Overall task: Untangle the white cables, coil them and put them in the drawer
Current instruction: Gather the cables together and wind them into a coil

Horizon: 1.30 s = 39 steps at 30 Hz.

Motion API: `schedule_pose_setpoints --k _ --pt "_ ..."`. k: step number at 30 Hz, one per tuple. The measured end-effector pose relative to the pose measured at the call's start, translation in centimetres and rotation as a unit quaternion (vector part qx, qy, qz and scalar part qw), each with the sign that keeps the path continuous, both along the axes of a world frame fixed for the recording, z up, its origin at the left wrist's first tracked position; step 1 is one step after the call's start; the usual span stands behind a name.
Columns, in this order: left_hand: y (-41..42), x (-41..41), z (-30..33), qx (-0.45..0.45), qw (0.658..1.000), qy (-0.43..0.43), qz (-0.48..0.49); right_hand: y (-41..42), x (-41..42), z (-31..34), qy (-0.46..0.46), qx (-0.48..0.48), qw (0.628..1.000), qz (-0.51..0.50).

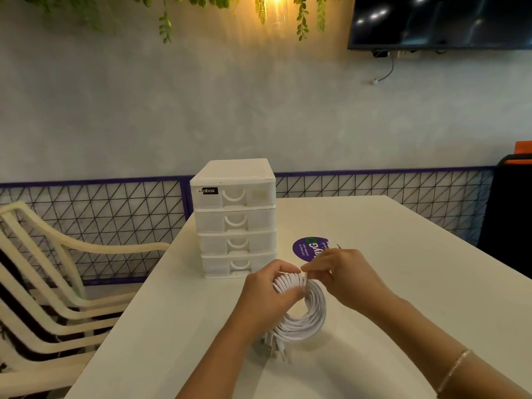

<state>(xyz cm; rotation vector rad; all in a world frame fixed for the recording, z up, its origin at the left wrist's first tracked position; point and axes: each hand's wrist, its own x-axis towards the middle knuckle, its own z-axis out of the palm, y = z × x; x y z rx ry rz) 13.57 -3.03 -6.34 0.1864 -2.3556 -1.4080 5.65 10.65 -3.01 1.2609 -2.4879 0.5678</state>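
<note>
Near the counter's (403, 254) front edge, the left hand (267, 295) grasps the coiled white cables (305, 318) (plugs hanging down); the right hand (342, 275) pinches the coil's top.

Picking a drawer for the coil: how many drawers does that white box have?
4, stacked in the white drawer unit on the table: top drawer, second drawer, third drawer, bottom drawer. All look closed. None seems hidden.
</note>
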Motion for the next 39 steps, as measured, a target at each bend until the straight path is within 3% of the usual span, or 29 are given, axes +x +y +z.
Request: schedule_pose_setpoints --k 4,9,21,28,39 --pt "-0.3 0.2 0.2 -0.012 1.0 0.008 -0.013 -0.1 -0.2 0.7 -0.186 0.002 0.981 -0.048" --pt "-0.4 0.4 0.2 -0.03 0.998 0.032 -0.04 0.5 -0.4 0.7 -0.388 -0.079 0.917 -0.038" --pt "-0.2 0.2 0.0 -0.079 0.994 0.03 -0.065 1.0 -1.2 0.8 -0.355 0.014 0.935 0.019" --pt "-0.5 0.3 -0.2 -0.119 0.991 0.035 -0.059 0.8 -1.1 0.3 -0.353 0.001 0.936 0.012" --pt "-0.1 -0.1 -0.6 -0.101 0.993 0.045 -0.03 0.3 -0.9 0.2 -0.438 -0.095 0.894 -0.033"
